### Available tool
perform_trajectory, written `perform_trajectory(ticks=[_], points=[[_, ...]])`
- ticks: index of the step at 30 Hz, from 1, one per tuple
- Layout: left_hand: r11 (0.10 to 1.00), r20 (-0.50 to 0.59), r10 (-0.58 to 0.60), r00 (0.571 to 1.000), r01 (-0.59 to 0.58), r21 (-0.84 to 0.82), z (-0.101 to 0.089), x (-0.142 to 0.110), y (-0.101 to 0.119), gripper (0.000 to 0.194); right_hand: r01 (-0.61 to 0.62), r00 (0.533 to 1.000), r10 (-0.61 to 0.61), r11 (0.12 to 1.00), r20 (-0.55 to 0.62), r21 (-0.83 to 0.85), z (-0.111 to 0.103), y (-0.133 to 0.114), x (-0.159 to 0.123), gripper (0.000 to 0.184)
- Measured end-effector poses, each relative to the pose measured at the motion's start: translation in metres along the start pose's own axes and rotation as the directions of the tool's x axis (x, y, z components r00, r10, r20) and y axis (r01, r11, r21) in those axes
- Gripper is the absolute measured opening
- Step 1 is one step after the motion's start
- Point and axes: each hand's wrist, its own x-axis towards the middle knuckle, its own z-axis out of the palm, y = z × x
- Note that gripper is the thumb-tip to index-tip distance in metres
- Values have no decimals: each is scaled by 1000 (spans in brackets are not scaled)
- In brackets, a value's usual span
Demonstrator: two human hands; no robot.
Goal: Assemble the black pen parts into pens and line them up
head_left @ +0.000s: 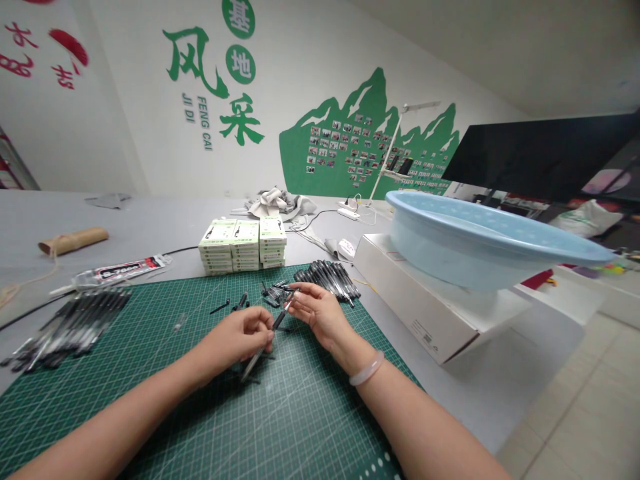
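Left of the left hand (253, 333): row of clear-barrelled pens (75, 327), across the cutting mat (200, 400) edge and tabletop (150, 227). Left hand curled, pinching a pen (279, 320) by the barrel; pen slants between both hands, over the mat. Beyond the hands: stacked small boxes (240, 248), nearer them loose black pen parts (275, 293). Right hand (320, 313) pinching the pen's far end with its fingertips. Just beyond it, second pen pile (330, 280). Judged partway: held pen in work, loose parts left; can't tell which pile is finished.
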Motion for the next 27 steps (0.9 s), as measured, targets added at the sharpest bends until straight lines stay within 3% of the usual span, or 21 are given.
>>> perform_trajectory(ticks=[7,22,24,27], points=[[997,-28,-15,1000,13,-77,0,-3,4,22,58,996,-48,989,81,-133,9,3,-7,33],[995,0,20,1000,-20,-102,-2,-4,3,18,160,981,-135,967,137,-198,18,7,-9,29],[990,8,28,1000,-26,-140,-4,-4,4,20,168,980,-146,970,133,-175,19,5,-10,33],[967,-35,35,999,-43,-249,-10,-3,7,22,141,986,-131,986,108,-91,23,3,-14,56]])
